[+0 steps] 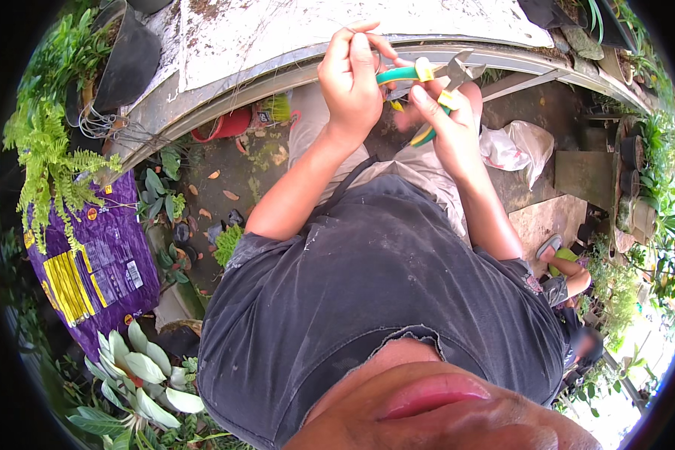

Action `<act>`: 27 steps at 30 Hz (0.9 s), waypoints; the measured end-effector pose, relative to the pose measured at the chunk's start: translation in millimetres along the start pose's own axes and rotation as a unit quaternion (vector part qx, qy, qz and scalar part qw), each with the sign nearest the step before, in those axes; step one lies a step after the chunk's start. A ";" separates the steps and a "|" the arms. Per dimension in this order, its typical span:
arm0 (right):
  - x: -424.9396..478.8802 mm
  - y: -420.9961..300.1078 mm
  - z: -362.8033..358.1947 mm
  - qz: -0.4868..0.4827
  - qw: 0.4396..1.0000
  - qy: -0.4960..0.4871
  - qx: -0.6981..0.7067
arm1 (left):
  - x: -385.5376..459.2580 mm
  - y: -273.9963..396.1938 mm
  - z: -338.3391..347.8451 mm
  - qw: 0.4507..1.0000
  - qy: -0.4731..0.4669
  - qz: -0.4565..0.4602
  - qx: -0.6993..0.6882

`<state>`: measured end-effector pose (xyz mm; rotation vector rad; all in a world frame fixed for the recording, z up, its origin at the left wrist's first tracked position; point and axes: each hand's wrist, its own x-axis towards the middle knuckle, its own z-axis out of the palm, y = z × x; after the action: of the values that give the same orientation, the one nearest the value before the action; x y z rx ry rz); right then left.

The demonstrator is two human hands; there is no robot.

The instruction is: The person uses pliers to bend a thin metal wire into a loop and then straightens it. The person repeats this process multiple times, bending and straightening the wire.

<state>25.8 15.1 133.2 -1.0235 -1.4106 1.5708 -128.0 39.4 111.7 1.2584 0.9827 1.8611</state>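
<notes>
My left hand [351, 84] is raised at the front edge of the table, thumb and fingers pinched together on a thin dark wire [378, 63]. Just to its right, my right hand [455, 126] grips diagonal cutting pliers [398, 75] with green and yellow handles. The handles are spread wide and the metal jaws [458, 68] point away from me, apart. One handle reaches across to beside my left fingers; the other passes under my right thumb. What lies behind the pliers is partly hidden by my fingers.
The white, stained tabletop [225, 62] has a metal rim and fine loose wires. A wire bundle [98, 125] hangs beside a black plant pot [129, 62]. A purple sack [112, 253], red pot [225, 126] and white plastic bag [517, 147] stand around me. Another person [576, 326] is behind, right.
</notes>
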 end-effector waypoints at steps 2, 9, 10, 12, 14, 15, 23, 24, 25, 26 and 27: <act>3.1 -1.0 3.7 -0.102 0.994 0.019 0.016 | 7.4 -4.4 -1.7 0.997 0.004 0.064 0.038; -7.2 -20.9 -12.5 -0.041 0.982 -0.140 0.122 | 12.9 -14.8 -21.7 0.974 -0.027 0.141 0.175; -9.0 -20.9 -12.1 -0.013 0.980 -0.168 0.107 | 12.9 -14.0 -23.4 0.964 -0.035 0.149 0.219; -13.2 -22.1 -13.2 0.039 0.976 -0.208 0.053 | 15.7 -7.7 -25.7 0.946 -0.056 0.170 0.272; -14.1 -27.0 -17.6 -0.003 0.983 -0.166 -0.084 | 20.3 2.0 -29.3 0.944 -0.111 0.147 0.274; -14.4 -30.3 -19.8 -0.023 0.978 -0.145 -0.151 | 21.8 8.7 -33.7 0.949 -0.154 0.112 0.252; 2.3 -63.2 -58.8 0.136 0.947 -0.212 -0.201 | 40.9 49.8 -70.0 0.846 -0.434 -0.300 -0.072; 2.9 -67.1 -58.5 0.177 0.937 -0.221 -0.205 | 40.7 46.8 -74.0 0.839 -0.446 -0.307 -0.059; 3.1 -65.9 -58.0 0.171 0.937 -0.242 -0.186 | 40.6 45.1 -76.2 0.833 -0.452 -0.313 -0.063; 3.2 -63.4 -57.4 0.165 0.936 -0.263 -0.167 | 40.3 43.9 -78.0 0.827 -0.457 -0.319 -0.067; 2.3 -61.0 -56.6 0.160 0.935 -0.281 -0.147 | 40.4 43.2 -78.5 0.820 -0.465 -0.326 -0.072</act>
<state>79.3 43.5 190.2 -1.0620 -1.9919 2.0430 -219.6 35.9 147.0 1.2839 0.5705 0.6161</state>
